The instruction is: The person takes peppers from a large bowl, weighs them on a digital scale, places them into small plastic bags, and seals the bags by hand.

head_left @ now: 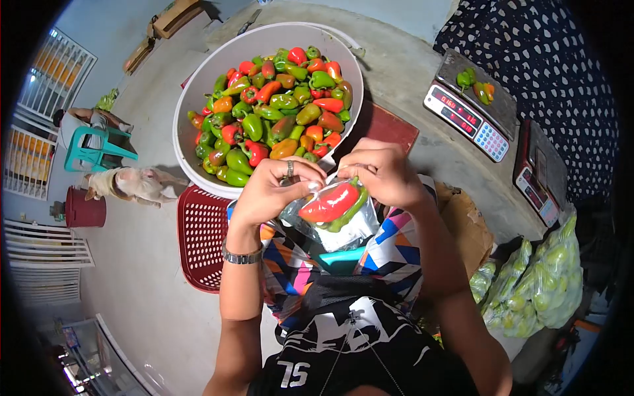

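Between my two hands hangs a clear plastic bag [361,224] with a red bell pepper [328,203] and a green bell pepper [347,216] inside. My left hand [281,191], a ring on one finger, pinches the left side of the bag's top edge. The opposite side of that edge is gripped by the closed fingers of my right hand [383,173]. The bag is held above my lap. Just beyond my hands stands a large whitish tub [183,142] heaped with red, green and orange peppers [271,112].
A red plastic basket [201,237] stands at my left. On the right ledge are a digital scale [465,122] bearing peppers, a second scale [538,191], and bags of green produce [541,284]. A dog [135,183] and a person on a teal chair [92,148] are at the left.
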### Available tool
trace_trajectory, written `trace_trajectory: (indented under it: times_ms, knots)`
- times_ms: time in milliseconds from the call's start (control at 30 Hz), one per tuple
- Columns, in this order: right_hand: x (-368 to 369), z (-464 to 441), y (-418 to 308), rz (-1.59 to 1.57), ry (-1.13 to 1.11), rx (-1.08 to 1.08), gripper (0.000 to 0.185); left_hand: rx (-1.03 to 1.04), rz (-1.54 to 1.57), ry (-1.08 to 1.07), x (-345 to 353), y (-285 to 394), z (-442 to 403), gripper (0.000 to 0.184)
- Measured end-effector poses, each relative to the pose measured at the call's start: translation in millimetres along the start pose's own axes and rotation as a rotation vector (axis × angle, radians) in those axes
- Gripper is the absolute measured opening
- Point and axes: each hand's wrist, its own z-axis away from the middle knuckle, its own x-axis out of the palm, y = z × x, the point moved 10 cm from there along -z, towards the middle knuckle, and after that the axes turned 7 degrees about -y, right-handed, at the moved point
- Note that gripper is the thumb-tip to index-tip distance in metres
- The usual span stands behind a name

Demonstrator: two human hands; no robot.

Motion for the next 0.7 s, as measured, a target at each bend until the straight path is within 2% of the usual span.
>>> trace_trajectory:
  times_ms: [67,100,200,333,400,433,533,600,700]
  knots:
    - [-2,-9,-9,0.080,0.018,-0.088,0.008,-0.089,-0.138,0.079,-5,-5,5,0.008]
    - [-2,-13,-12,0.139,-0.005,-0.092,0.008,-0.177,-0.101,0.169,-9,-13,9,0.011]
    - [3,-22,-14,0.231,-0.059,-0.143,0.006,-0.250,-0.258,0.292,-11,-2,12,0.012]
    - [0,-40,-8,0.345,-0.208,-0.084,0.009,-0.088,-0.674,0.355,-11,18,3,0.016]
    - [-1,-51,-12,0.460,-0.266,-0.020,0.014,-0.097,-0.758,0.425,-10,25,0,0.017]
    - [-4,-53,-16,0.524,-0.256,0.021,0.018,-0.104,-0.800,0.463,-9,29,-1,0.017]
    - [-13,-45,-50,0.734,-0.092,-0.121,0.016,0.017,-0.900,0.561,0,45,-5,0.016]
    - [-7,-39,-55,0.853,-0.043,-0.194,0.019,-0.037,-0.866,0.616,2,45,-8,0.011]
    - [2,-28,-63,0.756,-0.031,-0.132,0.026,-0.015,-0.855,0.706,3,49,-13,0.011]
